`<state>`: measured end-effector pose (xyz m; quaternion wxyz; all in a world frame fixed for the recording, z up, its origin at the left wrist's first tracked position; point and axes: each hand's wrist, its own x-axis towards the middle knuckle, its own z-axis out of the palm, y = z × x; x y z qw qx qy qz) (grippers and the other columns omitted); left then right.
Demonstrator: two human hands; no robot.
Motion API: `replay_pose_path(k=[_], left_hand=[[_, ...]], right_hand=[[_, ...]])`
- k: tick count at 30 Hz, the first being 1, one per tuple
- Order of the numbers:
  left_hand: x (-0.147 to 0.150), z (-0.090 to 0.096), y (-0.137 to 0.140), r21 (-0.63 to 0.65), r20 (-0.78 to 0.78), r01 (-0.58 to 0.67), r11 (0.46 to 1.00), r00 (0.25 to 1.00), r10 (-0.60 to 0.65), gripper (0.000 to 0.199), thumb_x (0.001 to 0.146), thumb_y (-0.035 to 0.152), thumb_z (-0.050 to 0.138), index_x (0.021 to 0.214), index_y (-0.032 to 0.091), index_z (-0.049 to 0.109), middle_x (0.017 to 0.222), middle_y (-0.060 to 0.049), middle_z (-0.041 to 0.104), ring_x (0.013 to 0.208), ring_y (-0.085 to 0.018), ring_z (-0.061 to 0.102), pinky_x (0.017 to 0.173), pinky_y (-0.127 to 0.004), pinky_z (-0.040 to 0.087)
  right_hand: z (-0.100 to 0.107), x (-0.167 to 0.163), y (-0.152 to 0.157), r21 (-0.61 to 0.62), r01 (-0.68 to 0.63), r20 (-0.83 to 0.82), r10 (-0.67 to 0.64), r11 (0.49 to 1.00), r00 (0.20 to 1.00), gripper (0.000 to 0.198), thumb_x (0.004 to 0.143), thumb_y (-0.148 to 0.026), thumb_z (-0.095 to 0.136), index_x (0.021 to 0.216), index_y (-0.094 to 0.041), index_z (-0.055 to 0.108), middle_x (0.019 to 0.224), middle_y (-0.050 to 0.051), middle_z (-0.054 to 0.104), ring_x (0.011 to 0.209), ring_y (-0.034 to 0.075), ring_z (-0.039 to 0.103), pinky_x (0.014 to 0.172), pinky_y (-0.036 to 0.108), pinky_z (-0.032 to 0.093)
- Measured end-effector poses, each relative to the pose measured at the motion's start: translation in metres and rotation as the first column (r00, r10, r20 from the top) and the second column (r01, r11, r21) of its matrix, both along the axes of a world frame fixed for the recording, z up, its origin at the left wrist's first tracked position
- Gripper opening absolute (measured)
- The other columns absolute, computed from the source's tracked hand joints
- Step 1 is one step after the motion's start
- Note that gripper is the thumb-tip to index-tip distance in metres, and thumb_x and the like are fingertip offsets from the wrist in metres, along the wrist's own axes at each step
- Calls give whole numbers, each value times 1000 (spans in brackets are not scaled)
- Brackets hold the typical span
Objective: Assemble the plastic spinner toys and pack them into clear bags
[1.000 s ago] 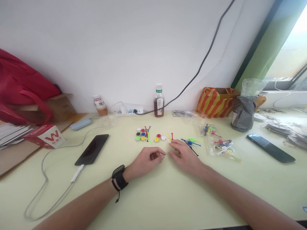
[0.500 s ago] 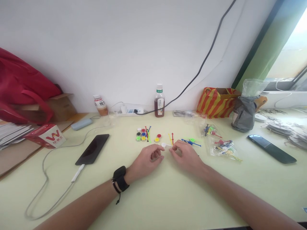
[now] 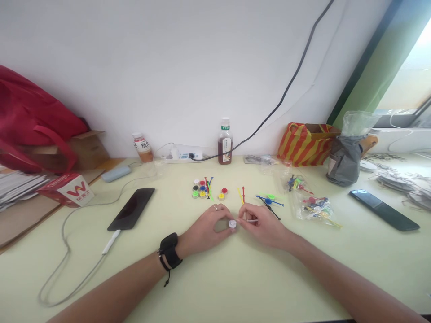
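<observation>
Between the thumb and index finger of my left hand (image 3: pixel 209 228) is a small round white plastic disc (image 3: pixel 232 223). Close beside it, my right hand (image 3: pixel 264 226) pinches a thin white plastic arrow (image 3: pixel 252 220), partly covered by the fingers. Whether the arrow touches the disc I cannot tell. Beyond my right hand stand out a red arrow (image 3: pixel 243 194) and a yellow arrow, with a blue arrow (image 3: pixel 274 201), a black arrow (image 3: pixel 273 213) and a green piece to their right. Red (image 3: pixel 224 191) and yellow (image 3: pixel 221 196) discs lie past my left hand.
Several coloured discs (image 3: pixel 195 194) and arrows (image 3: pixel 209 190) lie grouped on the table (image 3: pixel 215 278). Clear bags of parts (image 3: pixel 319 211) and a dark phone (image 3: pixel 383 210) are right; a charging phone (image 3: pixel 132 209) and cable are left. A drink bottle (image 3: pixel 225 146) stands by the wall.
The white disc and white arrow have come nearer to me, off the spot beyond my fingertips. My left fingers now grip the disc; my right fingers hold the arrow.
</observation>
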<state>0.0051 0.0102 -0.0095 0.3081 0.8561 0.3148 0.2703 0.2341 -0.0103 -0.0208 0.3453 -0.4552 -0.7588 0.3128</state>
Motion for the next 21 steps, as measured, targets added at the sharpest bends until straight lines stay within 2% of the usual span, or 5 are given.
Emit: replay_pose_path(k=[3,6,12,15,21], left_hand=[[0,0,3,-53,44,-96,994,994,98,14,95,35,67,99,22,68,101,-4,71,93,-21,63,84,-33,50],[0,-3,8,-143,115,-138,980,981,155,17,94,37,68,96,20,66,94,-3,71,84,-18,62,77,-30,50],[-2,-8,14,-287,229,-63,956,964,133,22,90,36,74,98,17,66,91,-3,68,78,-14,61,74,-28,52],[-2,-10,15,-343,236,-42,938,963,130,26,88,34,76,106,16,69,93,-4,70,79,-15,63,77,-30,55],[-2,-11,16,-419,241,10,908,965,101,33,82,33,83,108,14,73,99,-8,73,84,-18,68,84,-35,59]], right_hand=[[4,1,0,20,-53,-35,54,998,998,24,102,-36,52,111,-23,70,79,2,64,71,17,57,63,28,50],[8,2,2,50,-48,-78,52,998,996,29,106,-39,46,100,-21,70,89,6,68,81,20,61,67,29,51],[15,3,2,182,102,-95,-86,978,992,28,102,-41,56,90,-21,71,84,4,59,79,19,58,72,32,48],[18,3,0,55,109,-189,-97,992,977,28,102,-43,55,90,-21,69,77,2,59,70,17,54,64,30,45],[25,1,-3,-132,-15,-478,-51,991,877,24,94,-43,68,88,-20,68,78,2,65,72,17,61,69,32,52]])
